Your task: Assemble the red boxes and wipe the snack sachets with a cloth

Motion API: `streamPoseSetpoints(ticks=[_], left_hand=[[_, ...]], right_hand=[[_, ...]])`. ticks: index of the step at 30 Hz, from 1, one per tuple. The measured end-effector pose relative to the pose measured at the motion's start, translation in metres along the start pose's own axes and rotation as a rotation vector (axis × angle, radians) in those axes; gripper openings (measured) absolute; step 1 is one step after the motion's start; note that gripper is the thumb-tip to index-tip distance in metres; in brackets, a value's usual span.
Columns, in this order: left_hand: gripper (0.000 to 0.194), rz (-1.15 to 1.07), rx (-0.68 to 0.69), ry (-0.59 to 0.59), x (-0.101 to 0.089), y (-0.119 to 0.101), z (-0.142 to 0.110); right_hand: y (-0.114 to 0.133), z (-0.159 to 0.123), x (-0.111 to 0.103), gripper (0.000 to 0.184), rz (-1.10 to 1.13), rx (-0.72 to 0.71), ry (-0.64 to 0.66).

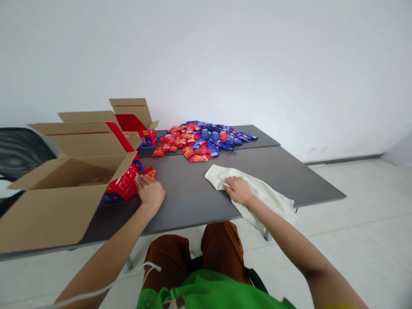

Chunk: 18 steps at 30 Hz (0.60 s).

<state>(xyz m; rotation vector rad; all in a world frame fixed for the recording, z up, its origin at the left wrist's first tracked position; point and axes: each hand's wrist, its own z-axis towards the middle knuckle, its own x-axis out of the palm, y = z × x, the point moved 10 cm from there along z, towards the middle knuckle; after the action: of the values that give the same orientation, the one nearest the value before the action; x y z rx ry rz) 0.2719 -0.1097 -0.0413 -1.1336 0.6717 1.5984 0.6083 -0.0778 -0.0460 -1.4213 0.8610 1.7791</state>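
My right hand (238, 189) lies on a white cloth (264, 191), thumb and fingers pressing its bunched left part onto the dark table. The cloth's near edge droops over the front of the table. My left hand (149, 191) is beside an open cardboard box (77, 169) with a red and blue printed outside. Its fingers are curled together against the box's red side (127, 182), and what they hold, if anything, is hidden. Red packets (150, 172) show just behind those fingers.
A heap of red packets (175, 139) and blue packets (214, 136) lies at the back of the dark table (189, 193). Behind the near box stands a second open box (137, 124). At the far left is a black mesh chair back (25, 150). A white cable (128, 274) hangs near my left arm.
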Motion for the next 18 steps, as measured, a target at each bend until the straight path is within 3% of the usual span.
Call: streamPoseSetpoints(ticks=[5,10,14,18], left_hand=[[0.054,-0.047,0.235,0.108,0.001,-0.066,0.017],[0.045,-0.140,0.307,0.137,0.006,-0.111,0.067],[0.056,-0.259,0.343,0.155,0.028,-0.134,0.108],[0.077,-0.330,0.431,0.188,0.058,-0.154,0.125]], right_hand=[[0.000,0.001,0.000,0.031,-0.005,0.006,-0.009],[0.000,0.000,-0.002,0.030,-0.003,0.025,-0.003],[0.000,-0.001,-0.005,0.029,0.001,0.046,-0.014],[-0.001,-0.001,-0.005,0.029,-0.001,0.055,-0.028]])
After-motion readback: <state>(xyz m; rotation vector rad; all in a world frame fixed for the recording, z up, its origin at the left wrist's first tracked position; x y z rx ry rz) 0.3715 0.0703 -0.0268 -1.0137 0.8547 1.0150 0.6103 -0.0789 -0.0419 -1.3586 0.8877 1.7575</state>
